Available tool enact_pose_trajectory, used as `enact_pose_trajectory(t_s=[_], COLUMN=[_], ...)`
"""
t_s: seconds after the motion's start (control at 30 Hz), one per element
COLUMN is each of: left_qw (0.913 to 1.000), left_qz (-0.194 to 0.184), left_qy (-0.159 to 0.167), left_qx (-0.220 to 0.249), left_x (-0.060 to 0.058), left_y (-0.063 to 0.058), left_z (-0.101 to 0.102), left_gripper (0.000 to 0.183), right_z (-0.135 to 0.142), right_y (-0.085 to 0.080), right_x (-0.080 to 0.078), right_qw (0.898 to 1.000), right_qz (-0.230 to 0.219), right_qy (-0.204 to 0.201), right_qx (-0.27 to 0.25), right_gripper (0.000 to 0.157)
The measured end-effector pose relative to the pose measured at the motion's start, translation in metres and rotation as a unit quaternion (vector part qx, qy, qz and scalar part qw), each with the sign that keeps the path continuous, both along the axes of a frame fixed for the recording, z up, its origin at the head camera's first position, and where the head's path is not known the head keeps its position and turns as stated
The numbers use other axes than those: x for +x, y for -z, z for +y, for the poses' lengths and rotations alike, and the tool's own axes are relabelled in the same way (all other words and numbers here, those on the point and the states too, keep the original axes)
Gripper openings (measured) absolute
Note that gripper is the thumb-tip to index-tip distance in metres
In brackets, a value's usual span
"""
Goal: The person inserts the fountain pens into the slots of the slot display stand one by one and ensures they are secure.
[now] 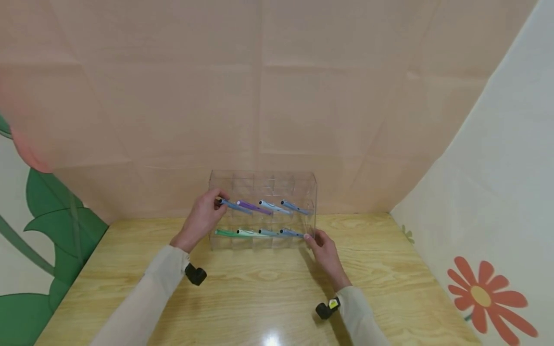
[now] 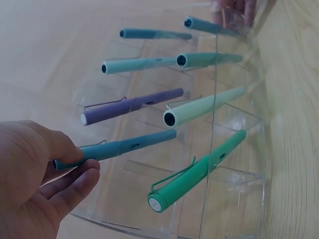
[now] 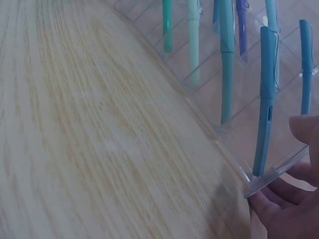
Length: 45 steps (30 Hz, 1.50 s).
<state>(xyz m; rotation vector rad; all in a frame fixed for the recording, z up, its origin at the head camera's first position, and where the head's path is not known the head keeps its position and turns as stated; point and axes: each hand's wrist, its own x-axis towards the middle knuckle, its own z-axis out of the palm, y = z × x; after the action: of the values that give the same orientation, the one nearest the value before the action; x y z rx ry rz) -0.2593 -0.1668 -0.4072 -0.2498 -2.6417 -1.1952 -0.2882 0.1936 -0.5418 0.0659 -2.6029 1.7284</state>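
A clear, compartmented pen rack [image 1: 316, 206] stands upright on the table with two rows of pens in it. My left hand [image 1: 201, 218] pinches the outer end of a blue pen [image 2: 117, 148] at the left of the upper row, its thumb and fingertips round the cap. Beside that pen lie a purple pen [image 1: 254, 207], a light blue pen [image 1: 274, 207] and another blue pen [image 1: 296, 207]. The lower row holds a green pen [image 2: 184, 181], a mint pen [image 2: 204, 106] and two bluish ones. At the rack's lower right edge, my right hand [image 1: 326, 252] grips the clear side wall.
The rack stands on a wood-grain table [image 1: 259, 283], near its back edge. Close behind rises a plain tan backdrop [image 1: 259, 96]. On the right is a white wall covering with a red flower [image 1: 480, 296]; green printed leaves [image 1: 56, 216] show at the left.
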Motion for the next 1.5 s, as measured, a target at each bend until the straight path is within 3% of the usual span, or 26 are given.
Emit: enact_pose_trajectory(t_s=[0.57,1.13,1.5], left_qw=[0.9999,0.9999,0.9993], left_qz=[-0.002,-0.007,-0.034], left_qy=[0.005,-0.002,-0.011], left_qx=[-0.013,-0.008,0.014], left_x=[-0.003,-0.004,0.014], left_y=[0.008,0.008,-0.003], left_z=[-0.008,-0.008,-0.018], left_gripper=[0.015,0.022,0.044], right_z=[0.0,-0.002,0.0], right_y=[0.0,-0.002,-0.002], right_x=[0.0,0.002,0.002], right_qw=[1.0,1.0,1.0], right_qz=[-0.004,-0.006,-0.011], right_qy=[0.005,0.007,0.004], right_qx=[-0.006,-0.008,-0.009], right_gripper=[0.058,0.057,0.063])
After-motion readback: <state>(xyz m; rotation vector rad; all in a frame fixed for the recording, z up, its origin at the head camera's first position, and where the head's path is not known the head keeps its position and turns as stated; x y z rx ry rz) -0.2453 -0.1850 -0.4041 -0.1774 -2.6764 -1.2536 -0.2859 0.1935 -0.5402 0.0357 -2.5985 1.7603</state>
